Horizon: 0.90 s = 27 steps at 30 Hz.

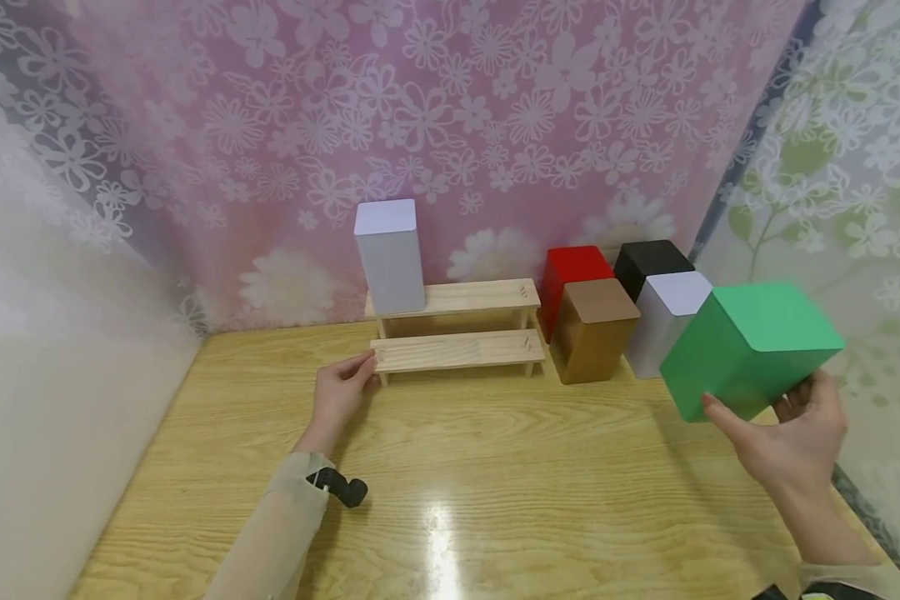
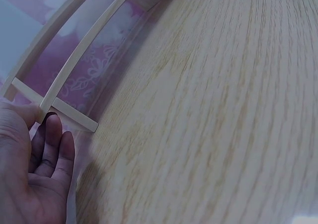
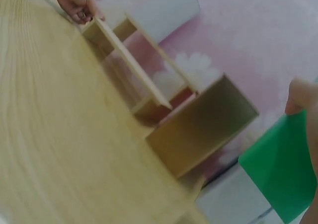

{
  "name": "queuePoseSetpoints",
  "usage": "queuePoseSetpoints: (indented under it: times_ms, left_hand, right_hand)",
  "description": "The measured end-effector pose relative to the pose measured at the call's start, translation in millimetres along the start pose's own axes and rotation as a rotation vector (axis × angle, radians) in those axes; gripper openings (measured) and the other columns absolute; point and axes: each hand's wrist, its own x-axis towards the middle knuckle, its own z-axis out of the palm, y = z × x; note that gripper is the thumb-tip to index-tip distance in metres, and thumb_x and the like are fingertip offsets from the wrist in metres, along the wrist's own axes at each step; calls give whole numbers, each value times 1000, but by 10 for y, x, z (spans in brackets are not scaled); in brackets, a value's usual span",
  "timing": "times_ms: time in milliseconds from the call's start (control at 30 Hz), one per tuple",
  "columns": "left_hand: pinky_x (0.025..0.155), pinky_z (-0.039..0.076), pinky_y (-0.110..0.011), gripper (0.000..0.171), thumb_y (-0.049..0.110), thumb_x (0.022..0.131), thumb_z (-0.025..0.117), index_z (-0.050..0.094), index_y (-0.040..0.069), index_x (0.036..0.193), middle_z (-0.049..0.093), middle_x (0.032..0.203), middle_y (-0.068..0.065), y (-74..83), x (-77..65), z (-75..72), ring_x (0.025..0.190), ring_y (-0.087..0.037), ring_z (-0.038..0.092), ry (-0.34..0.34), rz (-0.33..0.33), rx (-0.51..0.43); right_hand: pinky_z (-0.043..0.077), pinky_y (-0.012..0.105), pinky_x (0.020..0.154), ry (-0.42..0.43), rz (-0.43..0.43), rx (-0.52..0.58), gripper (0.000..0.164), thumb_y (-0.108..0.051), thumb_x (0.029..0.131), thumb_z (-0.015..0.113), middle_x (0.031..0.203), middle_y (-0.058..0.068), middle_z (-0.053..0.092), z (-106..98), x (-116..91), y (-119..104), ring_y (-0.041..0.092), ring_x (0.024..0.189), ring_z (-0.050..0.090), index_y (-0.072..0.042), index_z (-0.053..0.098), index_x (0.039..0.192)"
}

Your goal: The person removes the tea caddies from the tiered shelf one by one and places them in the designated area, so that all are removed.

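Observation:
My left hand [image 1: 342, 387] pinches the left end of the lower board of a two-step wooden rack [image 1: 457, 352]. In the left wrist view the thumb lies over the board and the fingers [image 2: 52, 147] curl beneath it. A green box [image 1: 757, 342] is held tilted above the table by my right hand [image 1: 795, 433], at the far right. Its thumb presses the near side; some fingers are hidden behind the box. On the left part of the rack's upper board stands a white box [image 1: 392, 258], upright.
Right of the rack, a brown box [image 1: 594, 333] stands before a red box [image 1: 577, 265]. Beside them a second white box [image 1: 663, 325] stands before a black box [image 1: 652, 258]. Flowered curtains [image 1: 450, 125] hang behind and at the right of the wooden table [image 1: 495, 483].

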Motion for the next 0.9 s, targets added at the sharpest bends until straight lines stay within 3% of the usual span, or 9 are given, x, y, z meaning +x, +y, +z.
queuePoseSetpoints:
  times_ms: [333, 667, 900]
  left_hand:
    - [81, 62, -27, 30, 20, 102, 75, 77, 4, 126, 74, 124, -17, -10, 6, 5, 94, -21, 76, 3, 3, 5]
    - [80, 61, -24, 32, 24, 102, 75, 77, 4, 127, 73, 125, -19, 2, -11, 4, 97, -24, 76, -1, 0, 18]
    - [82, 62, -26, 32, 24, 101, 76, 77, 5, 127, 74, 124, -18, 16, -15, 6, 97, -25, 76, -3, -3, 18]
  right_hand:
    - [49, 12, 95, -24, 58, -22, 99, 17, 65, 89, 129, -9, 59, 20, -117, 514, 7, 116, 59, -11, 49, 152]
    - [48, 10, 93, -76, 65, -49, 102, 16, 65, 90, 127, -11, 56, 57, -155, 729, 6, 113, 57, -13, 48, 153]
    - [46, 12, 99, -93, 114, -48, 105, 16, 67, 90, 133, -8, 55, 100, -185, 825, 8, 121, 55, -16, 46, 157]
